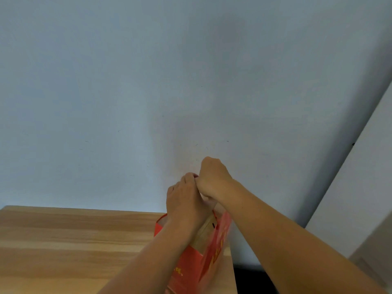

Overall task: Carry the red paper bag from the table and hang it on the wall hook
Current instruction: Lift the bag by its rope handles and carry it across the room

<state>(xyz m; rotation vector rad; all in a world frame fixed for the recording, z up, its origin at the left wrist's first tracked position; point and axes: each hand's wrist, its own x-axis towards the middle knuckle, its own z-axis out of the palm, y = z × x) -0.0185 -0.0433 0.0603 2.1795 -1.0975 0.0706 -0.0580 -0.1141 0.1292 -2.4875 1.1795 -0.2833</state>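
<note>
- Right now we have both hands raised over the mouth of the red paper bag [191, 266], which stands or hangs at the right-hand end of the wooden table [63, 240], close to the pale wall [127, 81]; whether its base touches the tabletop we cannot tell, because our forearms cover it.
- Our left hand [184, 198] is curled, fingers folded in at the top, and our right hand [214, 179] is closed into a loose fist just above and touching it. We judge they are pinching the bag's handle between them, though the cord itself is hidden, apart from a thin red strand by the bag's rim.
- No wall hook shows anywhere in view, so we would have to find it before the hanging step can start; the task is at its early lifting stage.
- What could go wrong: if only one of the two handles is caught in our grip, the bag will tip open-side down when lifted.
- Paper tears easily at the handle holes, so a sharp upward jerk could rip the handle out.
- The bag sits near the table's edge; a sideways pull could drag it off and let it swing against the wall.
- With the view blocked by our arms, we might misjudge the loop when reaching for the hook.
</note>
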